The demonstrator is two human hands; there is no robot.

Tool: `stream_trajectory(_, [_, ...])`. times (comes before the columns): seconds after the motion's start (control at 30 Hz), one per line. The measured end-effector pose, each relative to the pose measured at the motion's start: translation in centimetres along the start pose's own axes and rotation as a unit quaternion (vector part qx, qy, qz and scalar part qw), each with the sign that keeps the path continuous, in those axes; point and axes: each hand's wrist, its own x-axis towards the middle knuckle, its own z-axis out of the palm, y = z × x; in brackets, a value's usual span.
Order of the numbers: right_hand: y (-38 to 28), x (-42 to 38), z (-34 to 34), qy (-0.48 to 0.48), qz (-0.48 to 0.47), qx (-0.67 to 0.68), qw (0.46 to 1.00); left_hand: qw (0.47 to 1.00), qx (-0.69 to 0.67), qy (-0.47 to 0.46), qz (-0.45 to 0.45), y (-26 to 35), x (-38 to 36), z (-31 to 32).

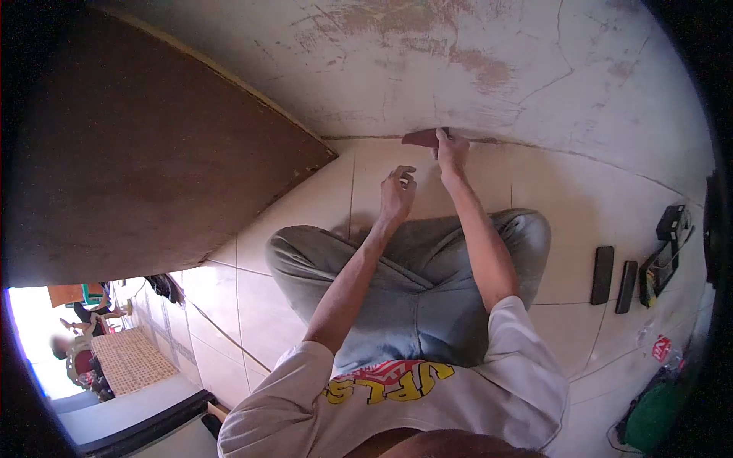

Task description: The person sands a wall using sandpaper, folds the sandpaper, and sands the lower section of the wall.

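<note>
My right hand (452, 153) grips a reddish-brown piece of sandpaper (420, 138) at the foot of the wall, where the wall meets the floor tiles. The thumb lies over the sheet, and part of the sheet is hidden behind the fingers. To its left, my left hand (398, 192) hovers above the tiles in front of my crossed legs, its fingers loosely bent and apart with nothing in them. Scuffed white paint with reddish worn patches and thin cracks covers the wall (427, 84) just above the sandpaper.
A brown door or panel (153, 153) takes up the left side. Two dark slim objects (602, 275) and a black device (660, 271) lie on the right floor tiles. A green item (649, 416) sits at lower right. Another person (76, 355) is far off at lower left.
</note>
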Motion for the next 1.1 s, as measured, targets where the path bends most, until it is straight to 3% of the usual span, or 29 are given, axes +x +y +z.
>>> stream_trajectory(0.07, [0.3,0.5,0.0,0.037,0.038,-0.004,0.999,1.000,0.001,-0.004,0.007,-0.1,0.2,0.1])
stream_trajectory(0.13, [-2.3,-0.6,0.0,-0.032,-0.055,0.020,0.998,1.000,0.011,0.001,-0.020,0.0,0.1,0.2])
stream_trajectory(0.27, [-0.9,0.3,-0.4,-0.028,-0.043,-0.038,0.998,1.000,-0.014,0.010,-0.012,0.2,0.0,0.3])
stream_trajectory(0.33, [-1.1,-0.3,-0.2,0.027,0.057,-0.001,0.998,1.000,-0.011,0.011,0.007,0.2,0.0,0.2])
stream_trajectory(0.37, [-1.2,-0.4,-0.1,0.026,0.057,0.000,0.998,1.000,-0.010,0.012,0.008,0.2,0.0,0.1])
stream_trajectory(0.57, [-2.9,-0.8,0.1,-0.080,-0.072,0.043,0.993,1.000,0.008,-0.001,-0.027,0.8,0.0,0.0])
stream_trajectory(0.63, [-1.9,-0.5,-0.1,-0.036,-0.027,-0.041,0.998,1.000,0.005,0.002,-0.015,0.6,0.0,0.0])
stream_trajectory(0.87, [-0.2,0.6,-0.6,-0.040,-0.030,-0.016,0.999,1.000,0.006,0.006,-0.008,0.1,0.2,0.1])
stream_trajectory(0.93, [3.2,2.6,-1.1,0.052,0.020,-0.126,0.991,1.000,0.004,0.001,-0.014,0.2,0.2,0.1])
stream_trajectory(0.97, [3.2,2.6,-1.2,0.053,0.021,-0.125,0.991,1.000,0.005,0.000,-0.014,0.2,0.2,0.2])
stream_trajectory(1.03, [-2.3,-0.5,0.0,0.019,-0.010,0.010,1.000,1.000,0.001,0.006,-0.001,0.1,0.2,0.2])
stream_trajectory(1.1, [-2.4,0.0,0.0,-0.031,-0.032,0.016,0.999,1.000,-0.001,0.002,-0.005,0.2,0.2,0.1])
